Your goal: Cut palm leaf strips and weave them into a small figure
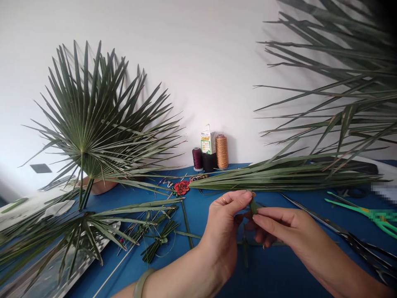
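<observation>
My left hand (228, 211) and my right hand (279, 225) meet in front of me above the blue table. Pinched between the fingertips of both is a green palm leaf strip (253, 205), folded or bent at its upper end. Below the hands hangs a narrow leaf end (246, 250); whether it belongs to the same strip I cannot tell. My fingers hide much of the held piece. Just beyond the hands lies a long bundle of palm leaf blades (248, 178). To the left rest small tied leaf pieces (161, 240).
Metal scissors (344, 231) and green-handled scissors (369, 213) lie at the right. Thread spools (222, 151) and a small carton (207, 142) stand by the wall, near a red rose patch (182, 188). Large fan palm leaves (93, 116) spread at left; more leaves (347, 74) overhang the right.
</observation>
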The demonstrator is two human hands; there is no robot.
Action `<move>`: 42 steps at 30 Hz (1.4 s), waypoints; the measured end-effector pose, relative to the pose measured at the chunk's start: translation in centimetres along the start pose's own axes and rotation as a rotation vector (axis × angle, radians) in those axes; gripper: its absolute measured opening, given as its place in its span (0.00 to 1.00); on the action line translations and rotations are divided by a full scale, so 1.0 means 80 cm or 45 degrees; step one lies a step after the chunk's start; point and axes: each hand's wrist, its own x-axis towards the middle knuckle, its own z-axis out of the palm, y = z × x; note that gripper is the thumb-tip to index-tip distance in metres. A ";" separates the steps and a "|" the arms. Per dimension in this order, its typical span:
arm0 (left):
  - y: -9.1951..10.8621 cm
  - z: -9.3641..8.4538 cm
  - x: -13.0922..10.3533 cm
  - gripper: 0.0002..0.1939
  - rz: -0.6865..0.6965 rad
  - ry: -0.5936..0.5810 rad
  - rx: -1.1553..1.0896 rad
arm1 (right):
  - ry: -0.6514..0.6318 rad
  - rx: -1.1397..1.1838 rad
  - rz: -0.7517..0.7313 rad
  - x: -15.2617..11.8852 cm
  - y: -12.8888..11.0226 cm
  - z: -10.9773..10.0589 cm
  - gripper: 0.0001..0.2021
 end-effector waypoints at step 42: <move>0.021 0.005 0.000 0.07 0.154 0.095 0.364 | 0.051 0.011 -0.026 0.000 0.002 -0.005 0.14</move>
